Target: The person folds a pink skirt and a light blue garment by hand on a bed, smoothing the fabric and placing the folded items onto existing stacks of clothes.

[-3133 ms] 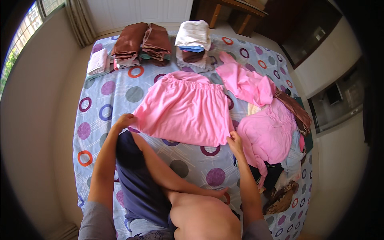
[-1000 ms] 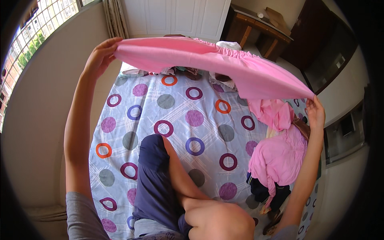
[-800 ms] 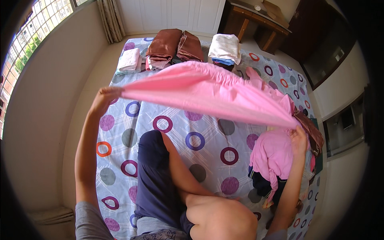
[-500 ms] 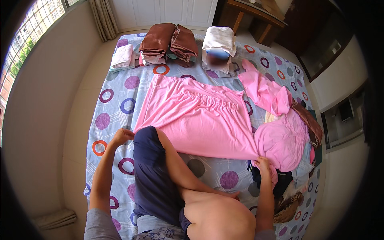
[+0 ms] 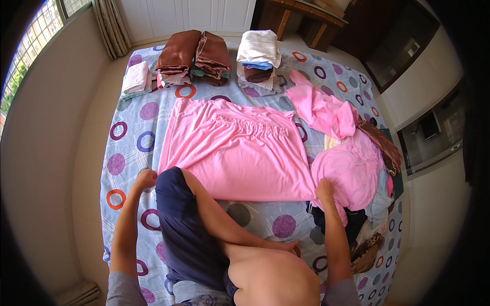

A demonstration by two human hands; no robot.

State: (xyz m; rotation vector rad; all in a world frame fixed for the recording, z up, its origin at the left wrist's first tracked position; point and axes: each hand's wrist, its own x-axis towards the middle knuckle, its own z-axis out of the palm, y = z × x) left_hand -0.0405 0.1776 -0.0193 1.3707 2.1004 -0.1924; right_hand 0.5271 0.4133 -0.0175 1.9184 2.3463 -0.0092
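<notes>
A pink garment (image 5: 240,168) with a gathered band across it lies spread on the bed in front of me, some creases running through it. My left hand (image 5: 146,178) is closed in a fist at the garment's near left corner, beside my knee. What its fingers hold there is hidden. At the near right corner, my right hand (image 5: 324,189) is closed on the cloth, its fingertips mostly out of sight. Just right of that hand lies a bunched pink piece of clothing (image 5: 352,166). Another crumpled pink garment (image 5: 326,109) lies farther back.
Folded brown clothes (image 5: 178,51), a stack topped with white cloth (image 5: 259,47) and a small pale folded pile (image 5: 136,76) line the bed's far edge. Dark and patterned clothes (image 5: 366,250) lie at right. The bedsheet (image 5: 145,110) has circles.
My view has shifted, moving the scene left. My right hand is slightly farther from me along the garment's right side, whose near edge lies flatter. The left hand's fingers have curled into a fist.
</notes>
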